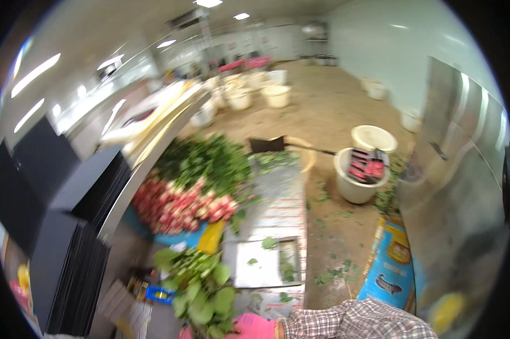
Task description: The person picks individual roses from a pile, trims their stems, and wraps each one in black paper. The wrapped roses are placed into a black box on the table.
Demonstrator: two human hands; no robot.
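Note:
My right hand, in a pink glove below a checked sleeve, is at the bottom edge, against the stems of a bunch of leafy green foliage; its fingers are mostly hidden by leaves or cut off by the edge. My left hand cannot be made out apart; a bit of pink shows left of the stems. Beyond the foliage lies a pile of pink and cream roses with green leaves. Right of the foliage a white sheet with loose leaves lies on the worktable.
Black cardboard sheets stand at left beside a raised shelf. A blue tape dispenser is near the foliage. On the floor at right are a white bucket holding wrapped pink flowers and a blue printed sack. More buckets stand farther back.

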